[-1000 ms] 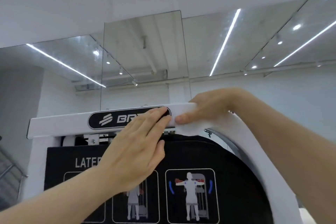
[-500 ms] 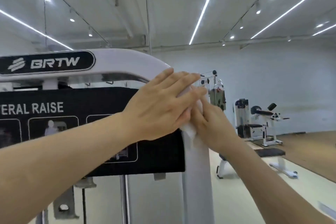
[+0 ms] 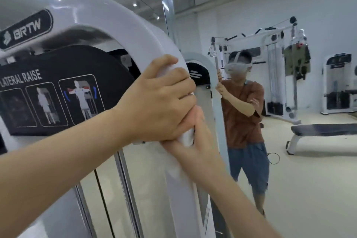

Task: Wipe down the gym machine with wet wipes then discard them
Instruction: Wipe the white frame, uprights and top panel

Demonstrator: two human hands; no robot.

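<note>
Since half a second ago, both hands have slid from the crown of the bend down onto its right-hand curve, and the left fingers, then laid flat, are now curled. We record the left hand point(image 3: 158, 100) gripping the glossy white curved frame of the gym machine point(image 3: 119, 19), fingers hooked over its outer edge with a fold of the white wet wipe point(image 3: 185, 137) pressed beneath them. More of that wipe shows bunched between the two hands, against the frame. The right hand point(image 3: 195, 152) sits directly below the left and touches it, with its thumb lying across the front of the upright. It is motion-blurred, and we cannot tell whether its fingers close round anything.

Left of the hands, inside the arch, hangs the black instruction panel marked LATERAL RAISE point(image 3: 58, 63). Above it sits the black oval BRTW badge point(image 3: 27, 29). Beyond the frame, the wall mirror point(image 3: 251, 189) reflects a person in a brown shirt and blue shorts, both hands on the upright. To the right stand a white cable machine point(image 3: 280, 44) and a black padded flat bench point(image 3: 324, 130).
</note>
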